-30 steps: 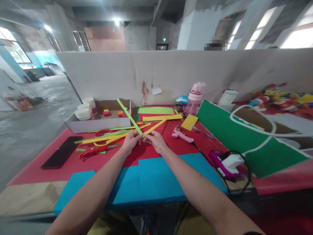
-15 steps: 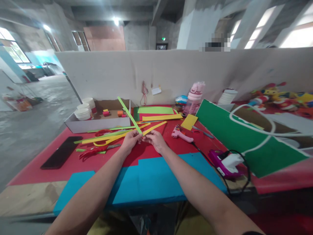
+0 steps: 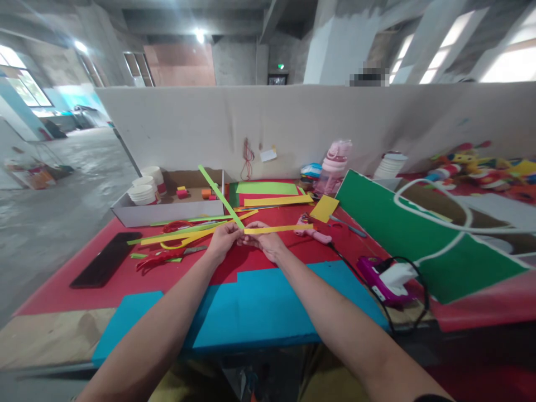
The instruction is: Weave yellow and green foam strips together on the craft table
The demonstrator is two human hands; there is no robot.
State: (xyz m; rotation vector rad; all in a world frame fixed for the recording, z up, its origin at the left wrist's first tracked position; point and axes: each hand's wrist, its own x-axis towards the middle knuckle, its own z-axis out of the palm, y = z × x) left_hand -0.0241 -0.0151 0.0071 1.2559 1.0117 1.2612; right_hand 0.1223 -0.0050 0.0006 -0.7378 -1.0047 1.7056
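My left hand (image 3: 225,239) is closed around the lower end of a green paper strip (image 3: 220,195), which slants up to the left. Beside it, my right hand (image 3: 264,240) pinches the near end of a yellow paper strip (image 3: 278,229) that points right, across the pink glue gun (image 3: 316,233). The two strips come together at my fingertips, and I cannot tell whether they are joined there. Left of my hands lie loose yellow and green strips (image 3: 167,238), red-handled scissors (image 3: 159,260) and yellow-handled scissors (image 3: 180,244).
A black phone (image 3: 104,261) lies at the left. Behind it stands a white box (image 3: 167,211) with paper cups (image 3: 141,192). Blue boards (image 3: 268,304) cover the front edge. To the right are a purple power strip (image 3: 374,279), a leaning green board (image 3: 402,240) and a pink bottle (image 3: 334,167).
The yellow strip has swung down clockwise, from slanting up to the right to nearly level. The green strip has tilted slightly further left. Both hands stay in about the same place.
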